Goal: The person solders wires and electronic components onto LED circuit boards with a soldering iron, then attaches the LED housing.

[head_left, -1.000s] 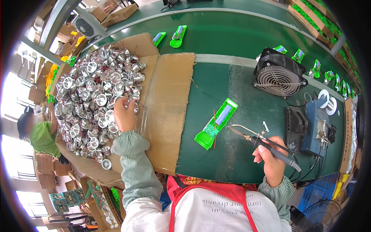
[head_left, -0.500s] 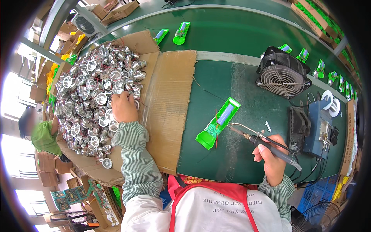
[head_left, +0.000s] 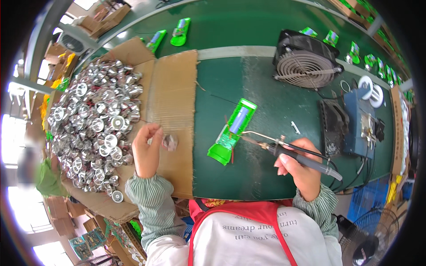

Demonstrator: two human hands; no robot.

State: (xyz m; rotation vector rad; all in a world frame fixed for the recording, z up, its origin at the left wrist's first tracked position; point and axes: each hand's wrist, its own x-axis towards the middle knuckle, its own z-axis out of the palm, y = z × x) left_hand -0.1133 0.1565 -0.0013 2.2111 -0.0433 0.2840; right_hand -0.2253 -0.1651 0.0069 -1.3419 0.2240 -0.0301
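Observation:
My left hand is closed in a pinch over the cardboard flap. Beside its fingertips is a small silvery lamp reflector, blurred by motion; it seems held by its thin wires. My right hand grips a soldering iron with a thin metal feed tube alongside. The iron's tip points left, close to the circuit board in an open green flashlight housing. A bluish cylindrical battery lies in that housing, and red and dark wires stick out of it.
At left, a cardboard box holds a heap of silvery reflectors. A black fan stands at the back, with a blue soldering unit and solder spool at right. More green housings lie beyond. A person in green stands far left.
My left hand has come out of the reflector heap and over the flap with one reflector. The view has shifted, while the iron stays close to the circuit board.

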